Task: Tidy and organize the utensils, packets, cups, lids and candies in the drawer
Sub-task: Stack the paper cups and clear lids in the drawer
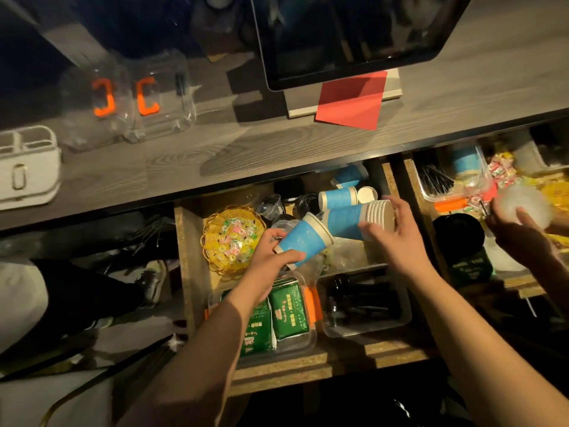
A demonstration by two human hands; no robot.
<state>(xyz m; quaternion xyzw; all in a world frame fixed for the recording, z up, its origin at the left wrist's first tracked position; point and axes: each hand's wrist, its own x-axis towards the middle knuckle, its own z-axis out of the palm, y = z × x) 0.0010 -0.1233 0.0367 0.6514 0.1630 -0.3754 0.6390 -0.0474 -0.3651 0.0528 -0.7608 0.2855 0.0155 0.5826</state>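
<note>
The open wooden drawer [187,272] lies below me. My left hand [274,254] grips a single blue paper cup [303,237], tilted with its rim up and to the right. My right hand [397,232] is closed around the rim end of a stack of blue paper cups [348,221] lying on its side. Another blue cup stack [337,197] lies behind it. A yellow wicker basket [212,241] holds wrapped candies [235,238]. Green packets [289,309] fill a clear tub near the front. Black utensils [363,303] lie in a clear tray [406,315].
Another person's hand [520,238] holds clear lids over a second drawer [412,177] on the right, which contains black straws [434,180], a blue cup and candies. On the grey counter [215,149] stand clear jars [154,97], a white holder [27,167], a monitor and red paper.
</note>
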